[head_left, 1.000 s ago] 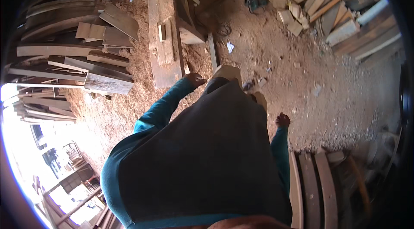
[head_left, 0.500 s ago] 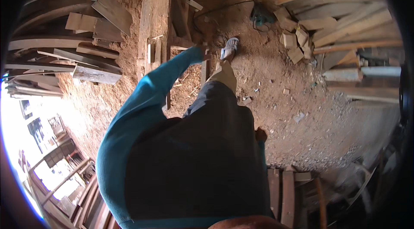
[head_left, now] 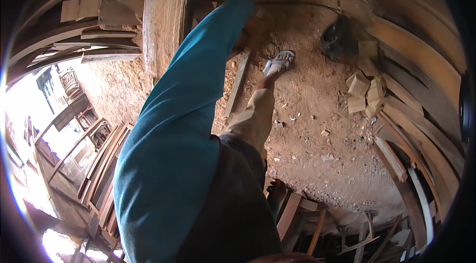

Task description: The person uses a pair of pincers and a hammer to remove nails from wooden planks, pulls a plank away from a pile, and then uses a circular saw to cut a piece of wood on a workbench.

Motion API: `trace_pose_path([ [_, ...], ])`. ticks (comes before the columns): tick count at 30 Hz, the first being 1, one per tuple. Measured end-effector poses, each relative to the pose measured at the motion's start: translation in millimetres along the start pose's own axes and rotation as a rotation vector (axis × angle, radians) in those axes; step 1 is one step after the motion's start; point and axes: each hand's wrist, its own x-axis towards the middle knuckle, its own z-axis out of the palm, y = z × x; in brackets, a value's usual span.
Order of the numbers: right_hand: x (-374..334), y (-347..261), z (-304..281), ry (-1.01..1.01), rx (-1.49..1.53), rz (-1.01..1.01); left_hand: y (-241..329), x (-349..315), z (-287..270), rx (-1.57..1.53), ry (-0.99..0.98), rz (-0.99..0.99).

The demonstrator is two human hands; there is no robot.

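Observation:
My left arm, in a teal sleeve, reaches forward beside a thick wooden beam (head_left: pixel 166 25). My left hand (head_left: pixel 254 32) is in shadow and smeared by motion near the beam's right side; its fingers and anything in them cannot be made out. A narrow wooden strip (head_left: pixel 238 83) slants just below that hand. A dark cable (head_left: pixel 292 3) runs across the beam and past the sleeve's cuff to a dark object (head_left: pixel 334 40) on the ground, its kind unclear. Low at my right side hangs my right hand (head_left: pixel 276 191), fingers somewhat apart, with nothing visible in it.
One sandalled foot (head_left: pixel 280 62) stands forward on the dirt floor (head_left: pixel 307 164). Wood offcuts (head_left: pixel 364 89) lie piled to the right, before long stacked boards (head_left: pixel 421 45). More planks (head_left: pixel 111 58) lie at the left. Other boards (head_left: pixel 289 213) are behind my right hand.
My left arm has stretched further forward and slightly right. My view has turned, so the beam sits further left and the offcuts lower. My right hand shows more fully.

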Motion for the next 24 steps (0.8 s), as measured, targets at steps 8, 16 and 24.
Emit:
trace_pose_path([
  [8, 11.0, -94.6, 52.5, -0.09, -0.188, -0.157, -28.2, 11.0, 1.5, -0.029, -0.008, -0.072],
  [16, 74.3, -152.2, 76.9, -0.139, -0.638, -0.515, 26.8, -59.1, -16.2, -0.556, -0.284, -0.15],
  [24, 67.1, -305.7, 286.1, -0.076, -0.43, -1.703, 91.5, -178.6, -29.6, -0.646, -0.238, 0.265],
])
